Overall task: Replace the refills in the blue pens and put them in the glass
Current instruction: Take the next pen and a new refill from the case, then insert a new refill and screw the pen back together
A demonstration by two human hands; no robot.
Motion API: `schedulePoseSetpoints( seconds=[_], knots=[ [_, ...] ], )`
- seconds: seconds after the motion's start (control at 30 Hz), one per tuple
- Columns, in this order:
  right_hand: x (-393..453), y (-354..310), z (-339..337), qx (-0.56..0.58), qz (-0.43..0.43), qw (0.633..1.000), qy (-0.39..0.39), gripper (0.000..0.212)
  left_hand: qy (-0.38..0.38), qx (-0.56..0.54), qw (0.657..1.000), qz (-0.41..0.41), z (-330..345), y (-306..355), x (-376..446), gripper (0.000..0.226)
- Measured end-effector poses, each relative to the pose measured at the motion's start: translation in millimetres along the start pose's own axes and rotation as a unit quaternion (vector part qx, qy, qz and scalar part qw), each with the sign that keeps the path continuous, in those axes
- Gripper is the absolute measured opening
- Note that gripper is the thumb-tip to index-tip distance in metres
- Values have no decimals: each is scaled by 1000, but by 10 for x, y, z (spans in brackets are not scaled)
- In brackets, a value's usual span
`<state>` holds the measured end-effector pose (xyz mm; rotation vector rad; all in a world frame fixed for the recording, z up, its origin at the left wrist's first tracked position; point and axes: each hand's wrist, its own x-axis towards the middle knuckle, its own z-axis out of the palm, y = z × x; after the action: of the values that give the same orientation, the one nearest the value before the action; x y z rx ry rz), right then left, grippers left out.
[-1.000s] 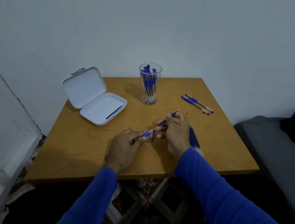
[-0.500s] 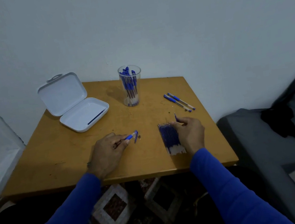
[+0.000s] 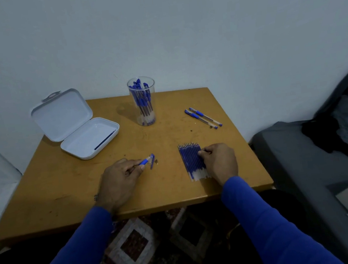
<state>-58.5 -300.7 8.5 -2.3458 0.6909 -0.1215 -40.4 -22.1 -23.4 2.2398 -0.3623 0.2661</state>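
My left hand (image 3: 119, 178) rests on the wooden table (image 3: 66, 189) and pinches a blue pen barrel (image 3: 145, 161) by its grip. A blue cap (image 3: 152, 161) and a small metal tip (image 3: 156, 161) lie just past its open end. My right hand (image 3: 219, 161) lies beside a row of several blue refills (image 3: 191, 162), with its fingertips touching the right side of the row. A clear glass (image 3: 143, 101) at the back centre holds several blue pens. Two more blue pens (image 3: 203, 118) lie at the back right.
An open white plastic case (image 3: 73, 124) sits at the back left with one dark refill (image 3: 105, 139) inside. A grey wall stands behind the table. Dark grey upholstery (image 3: 303, 159) is to the right, and a patterned floor shows below the front edge.
A second ago both hands held the pen together at the centre. My right hand has moved right onto the refills, while my left keeps the barrel. The camera view has shifted right.
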Motion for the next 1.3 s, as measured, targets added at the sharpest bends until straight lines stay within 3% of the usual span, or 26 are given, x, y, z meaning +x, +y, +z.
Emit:
schedulePoseSetpoints(
  seconds=[1.07, 1.3],
  knots=[
    [-37, -19, -4, -29, -23, 999, -1, 23, -3, -9, 1000, -10, -9, 5, 7, 25],
    [-73, -368, 17, -72, -65, 995, -4, 28, 19, -39, 998, -35, -124, 31, 75, 23]
  ],
)
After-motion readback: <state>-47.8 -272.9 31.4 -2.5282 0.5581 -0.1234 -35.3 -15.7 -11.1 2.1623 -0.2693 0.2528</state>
